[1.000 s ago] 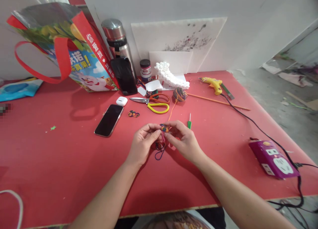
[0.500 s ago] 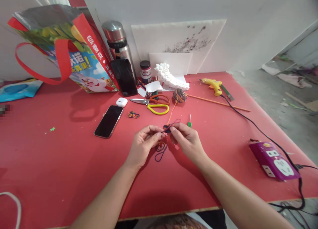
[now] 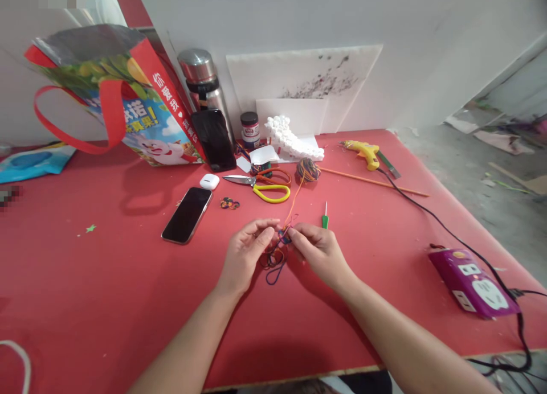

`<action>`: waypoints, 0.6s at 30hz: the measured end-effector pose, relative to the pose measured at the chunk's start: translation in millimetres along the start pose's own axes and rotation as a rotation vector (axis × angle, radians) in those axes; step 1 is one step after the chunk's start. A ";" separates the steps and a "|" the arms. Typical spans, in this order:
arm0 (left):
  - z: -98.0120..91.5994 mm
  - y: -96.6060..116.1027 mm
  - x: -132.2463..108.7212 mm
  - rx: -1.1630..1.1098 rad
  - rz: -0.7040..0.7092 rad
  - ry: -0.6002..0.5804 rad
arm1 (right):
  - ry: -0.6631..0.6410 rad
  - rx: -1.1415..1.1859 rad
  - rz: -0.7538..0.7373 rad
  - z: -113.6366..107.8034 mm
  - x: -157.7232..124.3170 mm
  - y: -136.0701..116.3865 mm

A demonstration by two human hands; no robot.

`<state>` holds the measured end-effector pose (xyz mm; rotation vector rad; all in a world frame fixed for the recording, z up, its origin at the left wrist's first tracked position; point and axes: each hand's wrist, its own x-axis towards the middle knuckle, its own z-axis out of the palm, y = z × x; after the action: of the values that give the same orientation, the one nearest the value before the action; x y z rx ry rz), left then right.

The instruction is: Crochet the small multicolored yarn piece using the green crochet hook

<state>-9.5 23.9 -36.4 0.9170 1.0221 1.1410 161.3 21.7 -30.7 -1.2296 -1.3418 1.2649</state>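
Note:
My right hand (image 3: 318,246) pinches a small dark multicoloured piece of knotted yarn work (image 3: 284,236) between thumb and forefinger. Close on its other side is my left hand (image 3: 250,249), thumb and fingers bent together at the yarn strand; its fingertips partly hide what they grip. Loose loops of dark yarn (image 3: 273,275) hang below the fingers. From the piece an orange strand runs up to a multicoloured yarn ball (image 3: 307,170). A green-handled crochet hook (image 3: 325,220) lies just beyond my right hand.
Scissors (image 3: 273,192), a finished-looking yarn piece (image 3: 229,203), a phone (image 3: 187,214) and a white earbud case (image 3: 209,181) lie ahead. Behind stand a bag (image 3: 162,146), a steel flask (image 3: 199,66) and a jar (image 3: 250,129). A glue gun (image 3: 363,152) and purple power strip (image 3: 474,283) are right.
The view has tilted slightly upward, so things sit lower. My left fingers have shifted and look looser at the yarn; the strand between the hands has changed position. My right hand keeps its pinch.

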 end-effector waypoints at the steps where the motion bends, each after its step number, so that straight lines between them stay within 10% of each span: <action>1: 0.6 -0.1 -0.7 -0.001 -0.007 -0.010 | -0.002 -0.007 -0.011 0.6 -0.3 0.2; 18: -2.1 -11.2 22.3 -0.097 -0.091 0.041 | 0.100 -0.089 -0.325 -14.0 -30.4 -15.9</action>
<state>-6.1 43.8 -51.2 0.7651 1.0223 1.1266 177.1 -6.7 -13.1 -1.0671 -1.4675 0.9133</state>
